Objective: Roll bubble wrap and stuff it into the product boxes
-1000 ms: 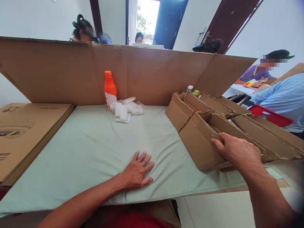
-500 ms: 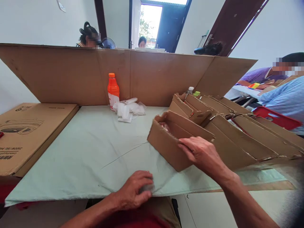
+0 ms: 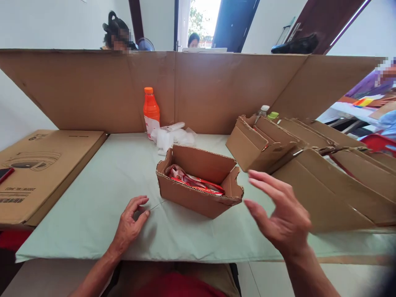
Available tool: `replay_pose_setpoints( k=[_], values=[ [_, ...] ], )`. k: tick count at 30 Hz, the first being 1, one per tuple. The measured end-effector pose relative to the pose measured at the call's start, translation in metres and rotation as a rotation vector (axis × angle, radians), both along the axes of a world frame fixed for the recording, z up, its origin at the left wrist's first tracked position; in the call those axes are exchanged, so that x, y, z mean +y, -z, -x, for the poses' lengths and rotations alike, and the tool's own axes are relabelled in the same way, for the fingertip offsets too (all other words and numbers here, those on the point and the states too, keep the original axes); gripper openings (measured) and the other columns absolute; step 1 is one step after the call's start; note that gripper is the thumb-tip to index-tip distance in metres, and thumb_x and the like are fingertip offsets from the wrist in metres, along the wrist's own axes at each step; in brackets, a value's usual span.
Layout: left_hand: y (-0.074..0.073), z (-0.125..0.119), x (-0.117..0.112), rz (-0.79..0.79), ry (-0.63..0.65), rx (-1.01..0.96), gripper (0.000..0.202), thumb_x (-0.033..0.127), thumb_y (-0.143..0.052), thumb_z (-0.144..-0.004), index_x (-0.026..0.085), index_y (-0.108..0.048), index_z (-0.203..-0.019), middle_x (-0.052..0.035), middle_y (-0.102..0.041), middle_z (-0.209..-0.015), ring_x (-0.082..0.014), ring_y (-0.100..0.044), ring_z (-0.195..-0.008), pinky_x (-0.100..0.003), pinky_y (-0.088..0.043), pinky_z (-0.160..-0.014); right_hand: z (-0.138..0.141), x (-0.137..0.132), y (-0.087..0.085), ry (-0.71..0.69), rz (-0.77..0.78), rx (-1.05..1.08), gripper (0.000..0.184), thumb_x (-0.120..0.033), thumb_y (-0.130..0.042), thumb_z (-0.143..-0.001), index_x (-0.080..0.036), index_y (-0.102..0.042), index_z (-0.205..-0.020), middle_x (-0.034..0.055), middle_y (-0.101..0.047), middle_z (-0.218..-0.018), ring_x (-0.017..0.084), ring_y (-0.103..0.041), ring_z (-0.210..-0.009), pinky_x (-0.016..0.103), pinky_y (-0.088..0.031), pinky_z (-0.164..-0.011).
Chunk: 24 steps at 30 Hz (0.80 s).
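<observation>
An open cardboard box [image 3: 198,194] stands on the pale green cloth [image 3: 102,181] in front of me, with red printed packets [image 3: 193,181] lying inside. My right hand [image 3: 280,214] hovers just to the right of the box, fingers spread, holding nothing. My left hand [image 3: 130,225] rests on the cloth to the left of the box, fingers loosely curled with thumb and forefinger apart, nothing visible in it.
More cardboard boxes [image 3: 309,161] lie in a row at the right. An orange bottle [image 3: 151,112] and clear plastic bags [image 3: 173,136] stand at the back by a tall cardboard screen [image 3: 201,86]. A large flat carton [image 3: 40,169] lies left. People sit beyond.
My right hand slid the box from the right row to the middle of the cloth and let go. My left hand drew back along the cloth and opened from a fist.
</observation>
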State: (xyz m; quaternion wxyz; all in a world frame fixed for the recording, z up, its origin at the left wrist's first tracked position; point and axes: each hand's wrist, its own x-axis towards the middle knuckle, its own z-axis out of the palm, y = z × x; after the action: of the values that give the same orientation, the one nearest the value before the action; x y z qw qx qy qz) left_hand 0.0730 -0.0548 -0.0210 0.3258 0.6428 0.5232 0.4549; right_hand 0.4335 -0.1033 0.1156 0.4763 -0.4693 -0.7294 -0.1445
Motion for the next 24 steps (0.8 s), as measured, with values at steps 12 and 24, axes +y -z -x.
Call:
replay_pose_setpoints(
  k=[12, 24],
  values=[
    [-0.014, -0.054, 0.057, 0.166, 0.305, -0.194, 0.054, 0.035, -0.068, -0.077, 0.016, -0.060, -0.128, -0.0136, -0.067, -0.125, -0.0289, -0.065, -0.110, -0.041, -0.054, -0.095, 0.000, -0.017, 0.108, 0.098, 0.861, 0.194, 0.044, -0.053, -0.060, -0.086, -0.023, -0.061, -0.118, 0.0080, -0.073, -0.097, 0.023, -0.066, -0.070, 0.039, -0.057, -0.064],
    [-0.007, -0.015, 0.050, 0.183, -0.103, -0.343, 0.046, 0.044, -0.070, -0.076, 0.015, -0.059, -0.110, -0.0072, -0.069, -0.102, -0.0231, -0.067, -0.093, -0.031, -0.054, -0.081, 0.053, 0.075, 0.108, -0.161, 0.928, 0.302, 0.049, -0.051, -0.059, -0.084, -0.017, -0.059, -0.120, 0.0092, -0.071, -0.102, 0.022, -0.063, -0.074, 0.034, -0.051, -0.064]
  ],
)
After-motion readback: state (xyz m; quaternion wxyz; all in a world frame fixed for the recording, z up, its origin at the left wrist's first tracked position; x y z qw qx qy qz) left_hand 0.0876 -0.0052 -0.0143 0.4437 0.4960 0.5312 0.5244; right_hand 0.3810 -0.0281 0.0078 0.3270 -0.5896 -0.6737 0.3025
